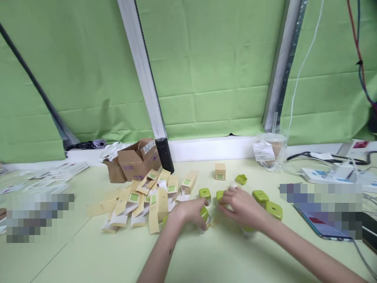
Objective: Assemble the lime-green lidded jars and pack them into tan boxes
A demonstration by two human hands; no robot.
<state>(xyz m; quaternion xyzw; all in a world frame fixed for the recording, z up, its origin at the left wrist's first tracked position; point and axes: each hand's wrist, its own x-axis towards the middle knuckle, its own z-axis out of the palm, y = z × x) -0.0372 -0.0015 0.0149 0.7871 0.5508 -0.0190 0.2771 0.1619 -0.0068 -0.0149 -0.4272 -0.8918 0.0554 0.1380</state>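
Observation:
My left hand (188, 212) curls its thumb and fingers round a small green rounded-square case (204, 213) with a pale lower part. My right hand (240, 202) is bent over another green case (219, 195), its fingers against it and partly covering it. Between and behind the hands sits a third green case (205, 193). Two more, one green case (260, 195) and a green case with a small hole on top (274, 210), lie beyond my right forearm. Part of another shows blurred beneath my right wrist. A green flower-shaped piece (241, 179) lies farther back.
Opened kraft small boxes (158, 204) are heaped left of my left hand. Behind them stand a brown carton (138, 161) and a black cylinder (164, 155). A closed small box (220, 171) stands centrally. Rightward are a plastic bag (271, 151), power strip (316, 176) and phone (321, 222).

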